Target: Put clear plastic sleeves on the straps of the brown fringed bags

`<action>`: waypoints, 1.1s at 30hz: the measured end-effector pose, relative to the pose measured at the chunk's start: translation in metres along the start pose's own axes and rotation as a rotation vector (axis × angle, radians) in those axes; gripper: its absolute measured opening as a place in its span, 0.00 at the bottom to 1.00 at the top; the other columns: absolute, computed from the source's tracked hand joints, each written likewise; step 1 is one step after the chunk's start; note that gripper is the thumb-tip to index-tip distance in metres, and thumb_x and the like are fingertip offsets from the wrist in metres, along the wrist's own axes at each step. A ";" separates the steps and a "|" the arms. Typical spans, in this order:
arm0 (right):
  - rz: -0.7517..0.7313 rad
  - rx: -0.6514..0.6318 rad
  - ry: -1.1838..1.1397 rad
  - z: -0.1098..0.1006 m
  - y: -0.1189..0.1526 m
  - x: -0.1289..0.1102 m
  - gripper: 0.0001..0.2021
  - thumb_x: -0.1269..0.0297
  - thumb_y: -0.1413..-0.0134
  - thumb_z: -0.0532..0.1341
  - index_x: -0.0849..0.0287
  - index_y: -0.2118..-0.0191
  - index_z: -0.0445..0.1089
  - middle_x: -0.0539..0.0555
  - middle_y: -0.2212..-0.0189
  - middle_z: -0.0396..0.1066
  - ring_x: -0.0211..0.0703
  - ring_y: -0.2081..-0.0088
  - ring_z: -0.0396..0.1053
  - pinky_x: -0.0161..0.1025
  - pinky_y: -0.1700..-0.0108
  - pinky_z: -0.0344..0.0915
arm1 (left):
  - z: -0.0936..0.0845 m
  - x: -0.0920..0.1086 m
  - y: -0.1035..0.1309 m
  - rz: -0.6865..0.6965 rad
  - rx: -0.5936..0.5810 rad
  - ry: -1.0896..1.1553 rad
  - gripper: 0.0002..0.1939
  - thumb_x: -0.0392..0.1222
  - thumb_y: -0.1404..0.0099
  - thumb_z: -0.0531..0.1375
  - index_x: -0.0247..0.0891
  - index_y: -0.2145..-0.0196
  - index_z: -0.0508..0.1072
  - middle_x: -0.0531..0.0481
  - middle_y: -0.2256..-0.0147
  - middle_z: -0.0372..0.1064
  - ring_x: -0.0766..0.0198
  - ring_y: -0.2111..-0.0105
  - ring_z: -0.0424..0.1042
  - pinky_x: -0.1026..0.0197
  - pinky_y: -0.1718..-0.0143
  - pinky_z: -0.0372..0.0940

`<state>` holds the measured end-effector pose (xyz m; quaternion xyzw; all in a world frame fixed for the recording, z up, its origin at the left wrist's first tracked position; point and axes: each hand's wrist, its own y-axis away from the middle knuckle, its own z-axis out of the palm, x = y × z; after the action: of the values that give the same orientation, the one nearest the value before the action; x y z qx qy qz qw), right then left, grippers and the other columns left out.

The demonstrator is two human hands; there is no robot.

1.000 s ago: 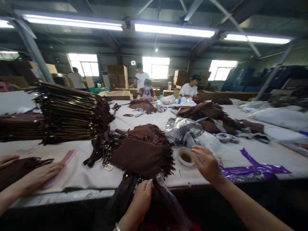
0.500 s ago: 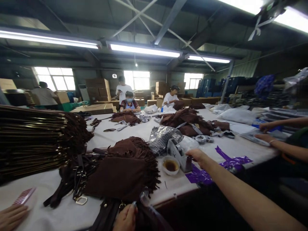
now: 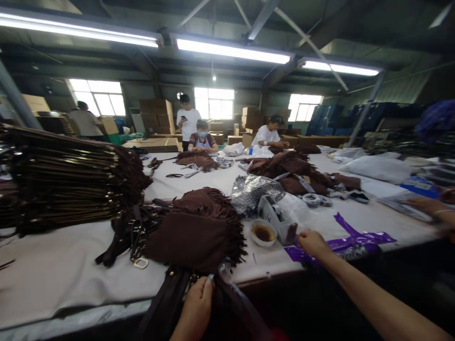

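A dark brown fringed bag lies at the table's front edge. Below it, my left hand is closed in a pinch by the metal clasp, gripping a dark strap that hangs over the edge. A small pale bit shows at the thumb tip. Another strap, wrapped in clear plastic, drops beside it. My right hand is pinched closed at the front end of a grey tape dispenser; what is between its fingers is too small to make out. A bowl of brown liquid stands against the dispenser.
Stacked brown bags rise on the left. Purple plastic film lies right of the dispenser, silver bubble wrap behind it. More fringed bags lie farther back. A co-worker's hand is at the right; other people are across the table.
The view has swung, shifting things right and up. My right hand has drawn slightly off the dispenser's front. A co-worker's hand and pink comb at lower left have left the view.
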<state>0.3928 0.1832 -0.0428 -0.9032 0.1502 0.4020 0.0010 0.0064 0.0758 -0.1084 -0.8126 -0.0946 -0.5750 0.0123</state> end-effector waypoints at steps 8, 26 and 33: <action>-0.238 -0.703 -0.121 0.073 0.099 -0.079 0.17 0.50 0.49 0.60 0.60 0.76 0.71 0.50 0.81 0.70 0.34 0.80 0.61 0.32 0.77 0.54 | -0.006 0.010 0.019 0.207 -0.006 -0.305 0.17 0.44 0.29 0.43 0.40 0.71 0.65 0.46 0.71 0.69 0.60 0.71 0.66 0.59 0.69 0.54; -0.164 -0.658 0.181 0.200 0.120 -0.147 0.11 0.61 0.54 0.62 0.59 0.81 0.72 0.48 0.88 0.68 0.30 0.89 0.54 0.28 0.87 0.47 | -0.011 -0.008 0.028 0.264 0.032 -0.844 0.16 0.40 0.28 0.42 0.35 0.57 0.68 0.40 0.67 0.73 0.53 0.68 0.75 0.60 0.71 0.63; -0.209 -0.642 0.207 0.199 0.119 -0.147 0.10 0.63 0.55 0.63 0.60 0.81 0.73 0.49 0.88 0.69 0.30 0.88 0.55 0.28 0.86 0.46 | -0.014 -0.010 0.027 0.323 0.073 -0.862 0.16 0.38 0.28 0.45 0.33 0.48 0.63 0.40 0.64 0.74 0.54 0.67 0.75 0.60 0.71 0.64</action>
<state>0.1235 0.1338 -0.0568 -0.9040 -0.0778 0.3326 -0.2570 -0.0052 0.0460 -0.1106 -0.9809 0.0167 -0.1718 0.0899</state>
